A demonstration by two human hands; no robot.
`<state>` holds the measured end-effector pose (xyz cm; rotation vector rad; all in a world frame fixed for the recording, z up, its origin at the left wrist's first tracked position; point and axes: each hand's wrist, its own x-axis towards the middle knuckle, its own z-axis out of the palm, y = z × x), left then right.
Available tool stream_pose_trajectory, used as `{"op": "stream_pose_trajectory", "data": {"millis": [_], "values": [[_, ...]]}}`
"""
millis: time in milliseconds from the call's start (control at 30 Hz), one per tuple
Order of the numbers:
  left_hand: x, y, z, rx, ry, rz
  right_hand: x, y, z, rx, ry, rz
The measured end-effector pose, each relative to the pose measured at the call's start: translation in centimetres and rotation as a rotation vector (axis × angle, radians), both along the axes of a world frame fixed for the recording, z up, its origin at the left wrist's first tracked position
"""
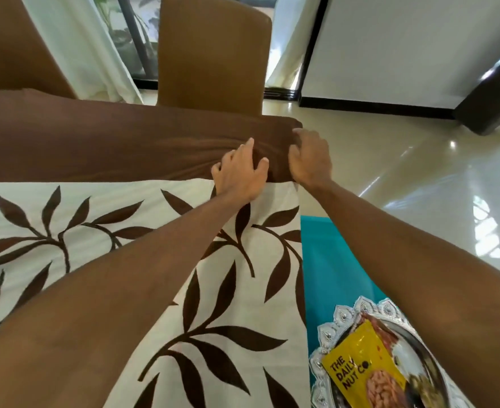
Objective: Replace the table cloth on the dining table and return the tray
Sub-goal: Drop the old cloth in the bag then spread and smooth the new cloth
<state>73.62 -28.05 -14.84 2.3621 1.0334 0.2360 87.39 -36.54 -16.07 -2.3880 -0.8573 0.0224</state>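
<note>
A table cloth (125, 213) covers the dining table: cream with brown leaves near me, with a plain brown band (110, 142) along the far side. My left hand (239, 172) presses flat on the brown band near the far right corner, fingers spread. Beside it, my right hand (309, 154) grips the brown cloth at the corner edge, fingers curled over it. A silver tray (328, 328) with a scalloped rim sits at the lower right on a teal surface (325, 260), holding a yellow nut packet (357, 369). My right forearm hides part of the tray.
Two brown chairs (213, 54) stand behind the table's far side, one at the far left. White curtains (75, 45) hang before a window. Glossy cream floor (390, 160) lies right of the table, with a white wall panel and dark skirting beyond.
</note>
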Motion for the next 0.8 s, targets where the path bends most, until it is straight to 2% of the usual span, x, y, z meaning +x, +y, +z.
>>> {"op": "stream_pose_trajectory", "data": {"millis": [67, 100, 200, 267, 433, 800], "values": [[-1.5, 2.4, 0.4, 0.159, -0.099, 0.039, -1.5, 2.1, -0.4, 0.026, -0.017, 0.131], [-2.1, 3.8, 0.3, 0.217, -0.063, 0.037, -2.1, 3.1, -0.7, -0.026, -0.036, 0.186], [-3.0, 7.7, -1.5, 0.228, 0.231, -0.011, -3.3, 5.4, -2.0, -0.297, -0.082, 0.242], [-3.0, 8.5, -2.6, 0.252, 0.334, -0.045, -3.1, 5.9, -2.5, -0.383, -0.106, 0.197], [0.0, 7.9, -2.8, 0.284, 0.350, -0.075, -0.1, 5.8, -2.7, -0.420, -0.059, 0.084], [4.1, 7.8, -2.3, 0.218, 0.369, -0.168, 3.2, 5.1, -1.9, -0.477, 0.014, 0.032]]}}
